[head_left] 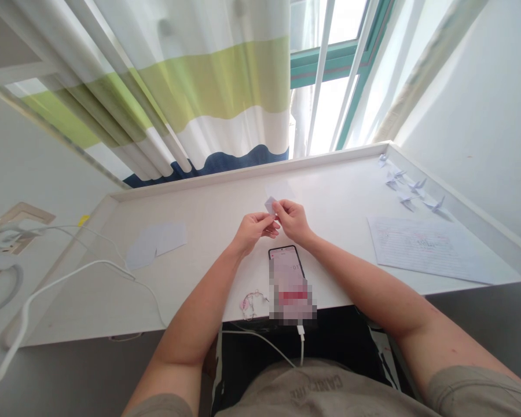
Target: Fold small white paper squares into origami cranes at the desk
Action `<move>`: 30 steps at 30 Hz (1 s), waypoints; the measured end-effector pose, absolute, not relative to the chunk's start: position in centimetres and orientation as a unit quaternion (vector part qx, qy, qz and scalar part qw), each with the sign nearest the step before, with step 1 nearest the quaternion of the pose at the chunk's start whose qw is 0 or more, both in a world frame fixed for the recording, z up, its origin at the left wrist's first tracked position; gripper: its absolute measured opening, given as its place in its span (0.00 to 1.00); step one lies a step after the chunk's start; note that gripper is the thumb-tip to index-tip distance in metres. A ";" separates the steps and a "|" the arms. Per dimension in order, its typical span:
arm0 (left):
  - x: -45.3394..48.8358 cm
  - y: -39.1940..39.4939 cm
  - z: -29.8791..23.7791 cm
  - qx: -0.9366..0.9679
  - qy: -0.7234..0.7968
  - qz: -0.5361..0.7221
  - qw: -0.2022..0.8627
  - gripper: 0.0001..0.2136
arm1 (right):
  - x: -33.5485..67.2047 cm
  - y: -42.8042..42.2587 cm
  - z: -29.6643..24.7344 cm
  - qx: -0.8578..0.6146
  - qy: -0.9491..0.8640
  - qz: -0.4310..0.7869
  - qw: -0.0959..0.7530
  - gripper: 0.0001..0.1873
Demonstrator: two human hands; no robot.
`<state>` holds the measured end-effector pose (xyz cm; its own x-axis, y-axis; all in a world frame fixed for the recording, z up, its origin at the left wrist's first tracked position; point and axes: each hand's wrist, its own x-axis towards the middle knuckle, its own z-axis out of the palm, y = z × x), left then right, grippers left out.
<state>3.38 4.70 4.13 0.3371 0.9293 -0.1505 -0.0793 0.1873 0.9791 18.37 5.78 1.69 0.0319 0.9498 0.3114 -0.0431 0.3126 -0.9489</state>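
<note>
- Striped curtain (208, 98) hangs behind white desk (351, 197).
- Written sheet (425, 249) flat on desk, right side.
- Blank paper squares (156, 243) on left side, well apart from hands.
- Phone (289, 278) at near desk edge, white cable (302, 339) plugged in.
- Paper cranes (410, 191) in row, far right corner.
- Left hand (254, 229) and right hand (292, 220) meet over desk centre, just beyond phone.
- Fingertips of both pinched closed on small folded paper (270, 204), held off desk surface.
</note>
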 end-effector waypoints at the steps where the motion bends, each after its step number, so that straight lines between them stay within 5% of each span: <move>1: 3.5 4.7 4.1 0.509 0.427 0.387 0.639 0.18 | 18.4 5.9 1.6 -0.406 -0.551 0.427 0.591 0.34; 8: 3.7 4.7 3.2 0.611 0.492 0.386 0.485 0.17 | 18.8 6.6 0.9 -0.425 -0.561 0.474 0.530 0.35; 14: 3.1 4.7 3.5 0.723 0.617 0.271 0.153 0.11 | 19.1 7.0 0.6 -0.382 -0.522 0.498 0.578 0.35; 19: 3.7 4.2 4.1 0.775 0.611 0.158 0.018 0.15 | 18.6 7.3 0.3 -0.373 -0.505 0.494 0.602 0.29; 24: 3.9 4.0 3.4 0.783 0.569 0.251 0.006 0.08 | 19.4 7.6 0.3 -0.397 -0.508 0.468 0.604 0.13; 30: 3.2 5.1 2.2 0.691 0.513 0.454 0.229 0.13 | 20.0 7.5 0.6 -0.383 -0.531 0.494 0.572 0.10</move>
